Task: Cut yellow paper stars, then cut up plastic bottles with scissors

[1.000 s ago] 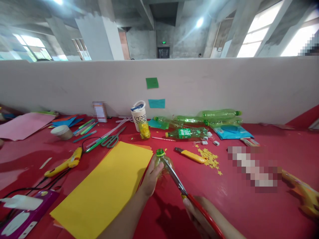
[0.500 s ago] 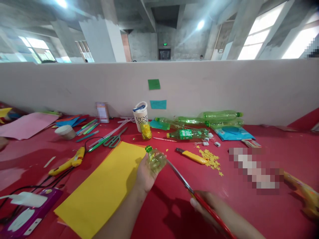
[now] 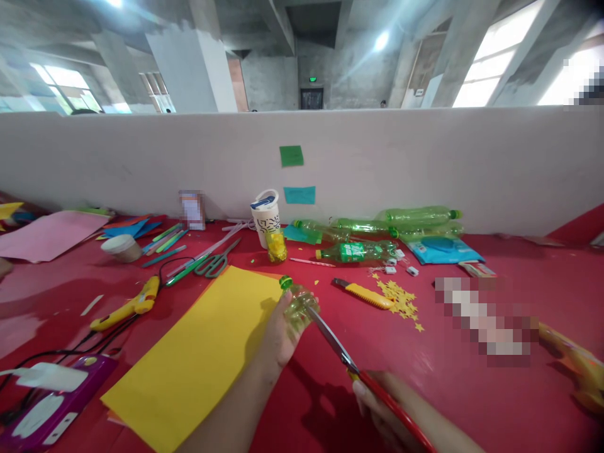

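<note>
My left hand [image 3: 283, 333] is wrapped round the cut-off top of a clear greenish plastic bottle [image 3: 298, 302] with a green cap, tilted above the table. In my right hand [image 3: 377, 396] is a pair of red-handled scissors [image 3: 337, 345]. Their blades point up and left and overlap the bottle piece in view; whether they are cutting the plastic I cannot tell. Beneath my left forearm lies a stack of yellow paper [image 3: 189, 358]. A yellow box cutter [image 3: 368, 294] rests beyond my right hand, beside a heap of yellow paper stars [image 3: 401, 299].
Several green bottles [image 3: 358, 252] lie near the white partition [image 3: 189, 151]. A paper cup [image 3: 265, 220] stands at the back middle. Grey scissors [image 3: 217, 261], a yellow glue gun [image 3: 132, 305] and a purple power strip [image 3: 61, 402] with cables are to the left. A hand [image 3: 4, 267] shows at the left edge.
My left hand and the bottle piece have shifted slightly right. The scissors have moved a little left, and their tips now overlap the bottle piece more.
</note>
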The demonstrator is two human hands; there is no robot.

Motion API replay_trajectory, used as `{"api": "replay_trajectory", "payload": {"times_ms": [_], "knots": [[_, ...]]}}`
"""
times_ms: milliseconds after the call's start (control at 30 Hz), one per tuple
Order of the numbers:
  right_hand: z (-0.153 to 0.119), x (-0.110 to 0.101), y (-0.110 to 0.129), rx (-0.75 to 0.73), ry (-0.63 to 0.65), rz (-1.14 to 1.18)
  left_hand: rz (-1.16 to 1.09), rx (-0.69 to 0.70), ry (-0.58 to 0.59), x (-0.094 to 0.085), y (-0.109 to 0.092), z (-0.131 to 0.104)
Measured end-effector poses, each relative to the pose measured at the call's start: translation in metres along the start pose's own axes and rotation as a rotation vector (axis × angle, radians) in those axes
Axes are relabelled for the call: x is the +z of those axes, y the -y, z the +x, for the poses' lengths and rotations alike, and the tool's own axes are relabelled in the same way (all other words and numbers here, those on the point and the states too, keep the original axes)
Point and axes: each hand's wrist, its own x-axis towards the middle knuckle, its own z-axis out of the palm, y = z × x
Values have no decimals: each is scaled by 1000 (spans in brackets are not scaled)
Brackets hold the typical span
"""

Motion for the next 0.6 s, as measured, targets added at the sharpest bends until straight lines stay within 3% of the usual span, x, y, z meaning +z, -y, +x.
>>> {"api": "replay_trajectory", "payload": {"times_ms": [600], "knots": [[-3, 9, 15, 23, -70, -23, 53, 1, -74, 3, 7, -2]]}}
